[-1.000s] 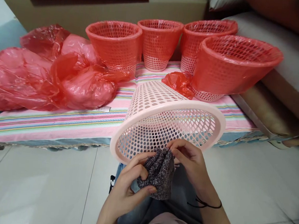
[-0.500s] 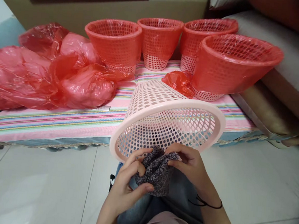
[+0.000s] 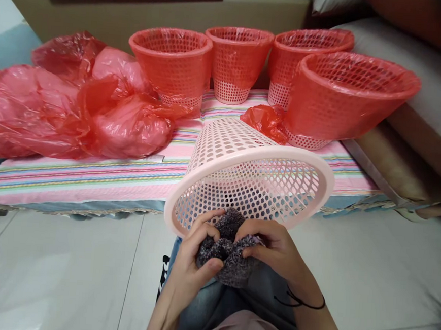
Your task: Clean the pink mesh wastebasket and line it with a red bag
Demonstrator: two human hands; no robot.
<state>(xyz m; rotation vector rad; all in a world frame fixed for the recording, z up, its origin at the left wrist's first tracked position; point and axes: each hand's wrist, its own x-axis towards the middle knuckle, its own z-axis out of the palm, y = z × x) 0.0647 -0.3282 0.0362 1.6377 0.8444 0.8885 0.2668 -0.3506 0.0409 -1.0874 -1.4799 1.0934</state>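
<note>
A dark grey, speckled fuzzy cloth [image 3: 235,270] is bunched between my two hands above my lap. My left hand [image 3: 200,257] wraps its fingers and thumb around the cloth's left side. On the other side, my right hand [image 3: 271,248] pinches a fold, with a black cord at the wrist. Just beyond them a pale pink perforated basket [image 3: 224,157] lies tilted on its side, its wide mouth facing me. The cloth is at the near edge of that mouth; whether it touches the rim I cannot tell.
Several baskets covered with red plastic bags [image 3: 239,54] stand along the back of a seat with a striped cover [image 3: 127,183]. Filled red bags [image 3: 75,113] lie to the left. A crumpled red bag [image 3: 265,122] sits behind the pink basket. Cushions [image 3: 415,160] are at the right.
The cloth has been worked between my fingers; its folds have shifted and a rounded bulge now shows on top. The baskets keep their places, the view having moved slightly.
</note>
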